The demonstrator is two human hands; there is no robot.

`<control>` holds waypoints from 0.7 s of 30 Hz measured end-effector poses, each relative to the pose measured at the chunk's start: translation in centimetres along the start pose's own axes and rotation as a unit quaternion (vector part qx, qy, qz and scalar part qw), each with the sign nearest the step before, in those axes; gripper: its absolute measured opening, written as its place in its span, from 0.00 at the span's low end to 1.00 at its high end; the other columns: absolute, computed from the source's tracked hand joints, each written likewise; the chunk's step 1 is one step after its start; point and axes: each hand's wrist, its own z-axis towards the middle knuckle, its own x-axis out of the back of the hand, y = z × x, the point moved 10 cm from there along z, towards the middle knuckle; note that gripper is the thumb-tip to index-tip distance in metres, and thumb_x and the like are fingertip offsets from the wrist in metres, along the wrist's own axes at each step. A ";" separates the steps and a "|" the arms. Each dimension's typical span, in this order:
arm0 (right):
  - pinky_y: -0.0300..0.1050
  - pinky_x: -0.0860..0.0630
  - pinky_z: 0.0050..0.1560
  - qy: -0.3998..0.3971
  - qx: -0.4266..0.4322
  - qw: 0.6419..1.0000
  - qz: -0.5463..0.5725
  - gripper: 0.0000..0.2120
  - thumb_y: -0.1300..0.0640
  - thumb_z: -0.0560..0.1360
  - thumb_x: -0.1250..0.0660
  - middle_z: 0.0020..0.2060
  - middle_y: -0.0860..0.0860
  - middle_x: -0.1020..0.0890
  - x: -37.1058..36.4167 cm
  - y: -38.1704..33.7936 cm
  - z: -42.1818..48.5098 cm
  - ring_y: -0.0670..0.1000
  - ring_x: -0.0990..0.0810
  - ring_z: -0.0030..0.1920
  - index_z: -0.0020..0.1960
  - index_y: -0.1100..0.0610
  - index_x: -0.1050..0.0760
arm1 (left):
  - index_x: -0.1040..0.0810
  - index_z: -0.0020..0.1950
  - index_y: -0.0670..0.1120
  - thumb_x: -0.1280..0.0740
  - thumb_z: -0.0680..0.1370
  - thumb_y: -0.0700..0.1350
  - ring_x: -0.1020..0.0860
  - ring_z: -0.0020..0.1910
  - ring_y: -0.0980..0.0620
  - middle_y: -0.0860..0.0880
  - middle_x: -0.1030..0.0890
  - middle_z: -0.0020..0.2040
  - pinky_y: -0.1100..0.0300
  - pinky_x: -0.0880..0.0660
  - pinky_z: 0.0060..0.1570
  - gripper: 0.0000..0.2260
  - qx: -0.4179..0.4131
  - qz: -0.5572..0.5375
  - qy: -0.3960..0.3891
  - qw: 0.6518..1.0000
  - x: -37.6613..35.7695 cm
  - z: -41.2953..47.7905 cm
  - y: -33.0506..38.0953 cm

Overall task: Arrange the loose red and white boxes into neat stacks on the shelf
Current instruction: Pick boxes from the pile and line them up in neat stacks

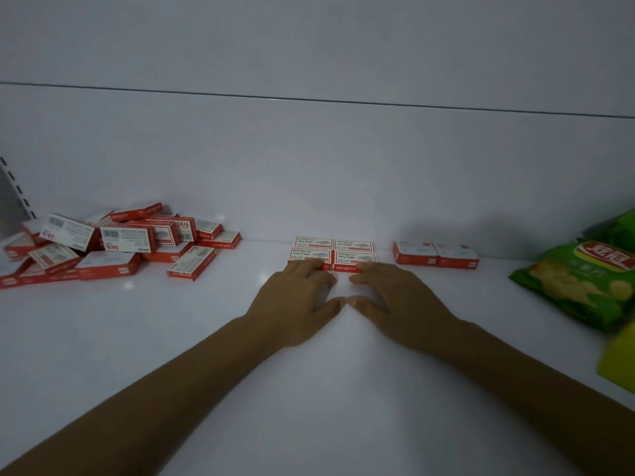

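A tidy block of red and white boxes [332,252] sits at the middle of the white shelf [206,338], two wide and two deep. My left hand [295,300] and my right hand [395,300] lie side by side in front of it. Their fingertips touch the front faces of the two nearest boxes, and the thumbs nearly meet. A loose pile of the same boxes [113,242] lies jumbled at the far left. Two more boxes [435,254] stand side by side to the right of the block.
A green snack bag [580,280] lies at the right edge, with a yellow-green packet [618,359] below it. The white back wall [309,166] rises just behind the boxes. A slotted metal upright [13,187] shows at the far left.
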 end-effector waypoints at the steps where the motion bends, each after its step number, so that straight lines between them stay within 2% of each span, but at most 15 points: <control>1: 0.44 0.41 0.70 -0.011 0.002 1.000 -0.017 0.23 0.41 0.77 0.42 0.68 0.49 0.30 0.1 -0.2 0.1 0.48 0.33 0.68 0.67 0.51 0.30 | 0.29 0.66 0.51 0.51 0.76 0.65 0.35 0.68 0.50 0.51 0.32 0.70 0.55 0.35 0.64 0.26 -0.008 0.034 -0.008 0.999 0.2 0.0 0.4; 3: 0.48 0.36 0.67 -0.033 -0.004 0.998 -0.046 0.21 0.43 0.76 0.41 0.65 0.49 0.26 0.6 -0.6 0.4 0.49 0.29 0.64 0.65 0.51 0.29 | 0.29 0.65 0.51 0.61 0.71 0.68 0.32 0.66 0.49 0.50 0.30 0.68 0.54 0.35 0.62 0.35 -0.041 0.095 -0.012 0.995 0.4 -0.2 1.3; 4: 0.49 0.35 0.65 -0.034 -0.011 0.998 -0.060 0.20 0.43 0.76 0.40 0.63 0.49 0.25 1.1 -1.0 0.6 0.49 0.28 0.62 0.64 0.51 0.29 | 0.30 0.65 0.51 0.62 0.71 0.68 0.32 0.66 0.49 0.50 0.29 0.68 0.54 0.35 0.63 0.36 -0.059 0.113 -0.012 0.992 0.6 -0.3 1.5; 8: 0.48 0.29 0.59 0.061 -0.026 0.996 -0.058 0.18 0.45 0.76 0.38 0.57 0.50 0.21 4.2 -3.5 1.6 0.50 0.24 0.54 0.61 0.52 0.26 | 0.34 0.70 0.51 0.50 0.78 0.64 0.33 0.68 0.49 0.50 0.33 0.71 0.53 0.37 0.66 0.26 -0.116 0.125 -0.008 0.985 2.0 -2.0 1.1; 11: 0.47 0.28 0.58 0.071 -0.025 0.997 -0.030 0.17 0.45 0.75 0.38 0.58 0.50 0.21 3.9 -6.3 2.8 0.50 0.24 0.56 0.60 0.51 0.25 | 0.32 0.69 0.52 0.50 0.79 0.62 0.31 0.67 0.51 0.51 0.31 0.70 0.54 0.37 0.65 0.24 -0.141 0.117 -0.004 0.983 3.3 -4.8 -1.1; 16: 0.45 0.33 0.61 0.045 -0.007 0.999 0.004 0.16 0.44 0.76 0.39 0.59 0.47 0.22 0.7 -12.9 6.4 0.48 0.26 0.59 0.59 0.50 0.25 | 0.23 0.60 0.52 0.47 0.78 0.61 0.22 0.56 0.52 0.52 0.21 0.59 0.55 0.26 0.53 0.21 -0.143 0.104 0.029 0.984 6.2 -9.3 -7.7; 21: 0.45 0.33 0.62 0.040 0.017 0.999 0.002 0.21 0.44 0.77 0.41 0.65 0.48 0.26 -2.8 -19.9 9.7 0.49 0.27 0.63 0.67 0.49 0.31 | 0.23 0.61 0.52 0.45 0.78 0.61 0.24 0.57 0.53 0.54 0.21 0.60 0.57 0.26 0.53 0.20 -0.129 0.058 0.051 0.989 8.9 -12.1 -14.6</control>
